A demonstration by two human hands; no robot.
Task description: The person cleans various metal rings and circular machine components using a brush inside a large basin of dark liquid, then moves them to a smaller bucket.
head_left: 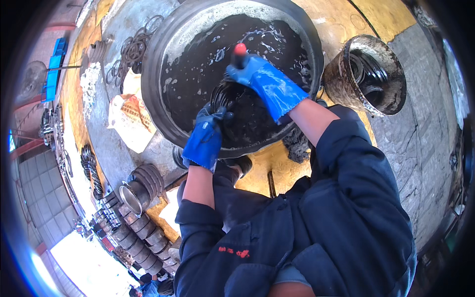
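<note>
A wide round black tub (152, 64) holds dark liquid with foam along its wall. Over its near part, my left hand (205, 129), in a blue rubber glove, is closed on a stack of thin dark rings (222, 99). My right hand (252, 74), also blue-gloved, grips a tool with a red-ended handle (240, 49). That hand is just above and right of the rings. The tool's working end is hidden by the glove and rings, so its kind does not show.
Right of the tub stands a grimy bucket (334, 74) with dark rings inside. A torn white sack (131, 121) and a heap of rings (133, 49) lie to the left. Stacked metal cylinders (138, 232) line the lower left. Dark rags (297, 146) lie by the tub's near edge.
</note>
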